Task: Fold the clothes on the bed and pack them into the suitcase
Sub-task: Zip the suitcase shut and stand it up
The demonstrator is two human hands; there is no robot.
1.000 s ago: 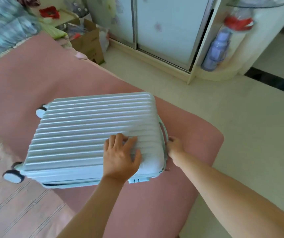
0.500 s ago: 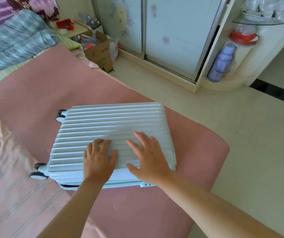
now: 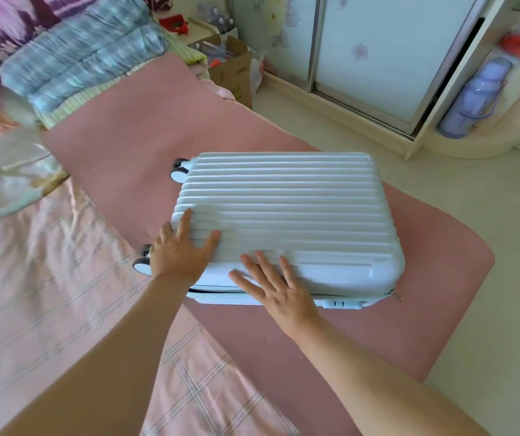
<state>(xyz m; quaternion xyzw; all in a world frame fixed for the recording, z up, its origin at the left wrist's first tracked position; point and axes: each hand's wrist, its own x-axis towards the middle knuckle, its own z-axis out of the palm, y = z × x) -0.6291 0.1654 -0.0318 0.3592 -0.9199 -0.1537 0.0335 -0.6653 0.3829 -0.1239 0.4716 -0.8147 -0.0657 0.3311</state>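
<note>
A pale blue ribbed hard-shell suitcase lies flat and closed on the pink bed, its wheels to the left. My left hand rests flat with spread fingers on the lid's near-left corner. On the near edge of the lid lies my right hand, also flat, just above the seam. Neither hand grips anything. A light, blurred garment lies on the bed at the far left.
Folded blue-striped bedding and purple pillows are stacked at the head of the bed. A cardboard box stands on the floor beside the bed. Sliding wardrobe doors and a lilac flask are at the back right.
My right hand left the suitcase's right side and came onto the lid, then slid to the near edge. My left hand shifted to the left corner. The view has swung left.
</note>
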